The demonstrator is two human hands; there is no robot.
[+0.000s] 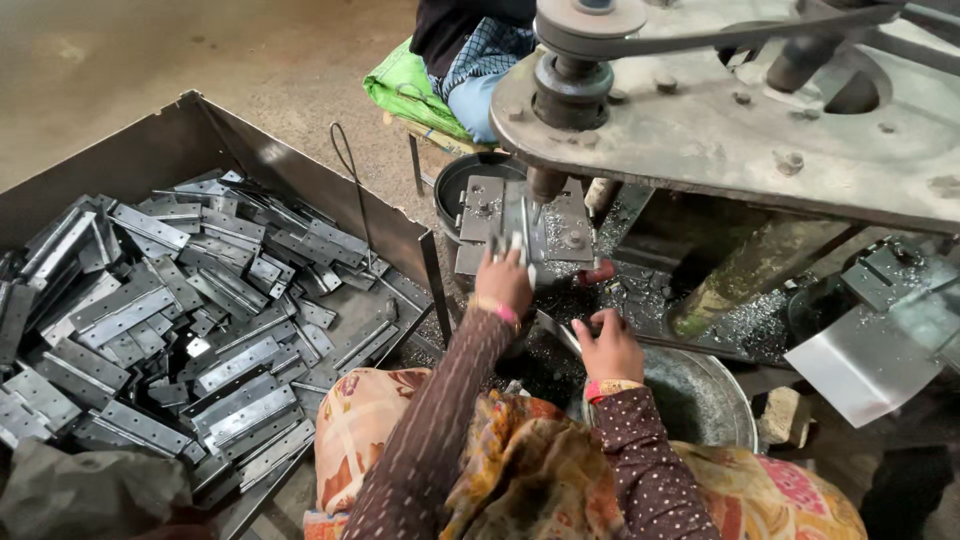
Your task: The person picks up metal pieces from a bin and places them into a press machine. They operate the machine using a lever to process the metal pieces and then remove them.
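Note:
My left hand [503,280] reaches forward and holds a narrow metal hinge piece [522,235] upright on the small grey jig plate [515,220] under the drill spindle [546,185]. My right hand [610,347] rests lower and nearer to me, its fingers closed around a thin metal lever [556,333] beside a round metal bowl [715,400]. Both arms wear brown dotted sleeves with bracelets at the wrists.
A large metal bin [170,140] on my left holds several flat grey hinges [180,330]. The heavy machine head with belt and pulley [590,30] overhangs the work. Metal shavings [740,325] lie around the base. Another person [470,50] sits beyond the machine.

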